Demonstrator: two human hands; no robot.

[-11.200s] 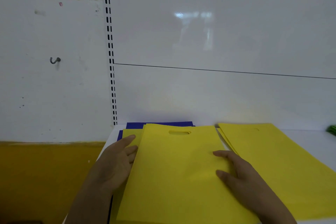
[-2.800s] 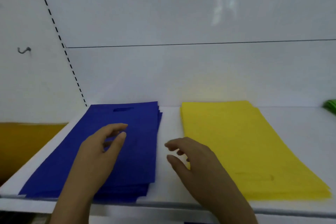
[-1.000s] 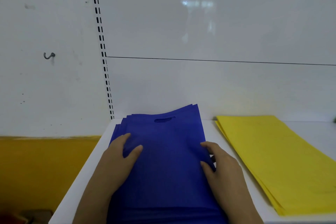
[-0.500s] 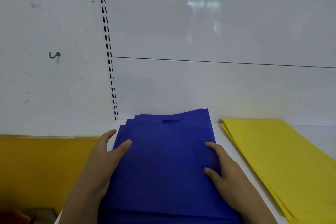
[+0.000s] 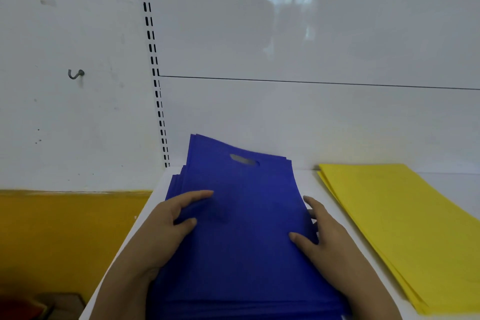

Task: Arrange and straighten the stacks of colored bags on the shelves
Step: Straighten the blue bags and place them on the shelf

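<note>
A stack of blue bags (image 5: pixel 246 215) with a cut-out handle lies on the left part of the white shelf (image 5: pixel 310 183). Its far end is raised off the shelf and skewed, with lower bags fanning out at the left edge. My left hand (image 5: pixel 166 226) grips the stack's left edge, thumb and a finger on top. At the stack's right edge my right hand (image 5: pixel 327 239) holds on, thumb on top and fingers along the side. A flat stack of yellow bags (image 5: pixel 402 221) lies to the right, apart from the blue one.
The white back panel rises just behind the stacks. A slotted upright rail (image 5: pixel 153 60) runs down to the shelf's left rear corner. Left of the shelf is a white wall with a small hook (image 5: pixel 76 74) and a yellow band (image 5: pixel 65 228) below.
The far end of the blue stack has lifted higher and twisted, its left corner now uppermost. Both hands stay on the stack's sides, the left one further onto the top.
</note>
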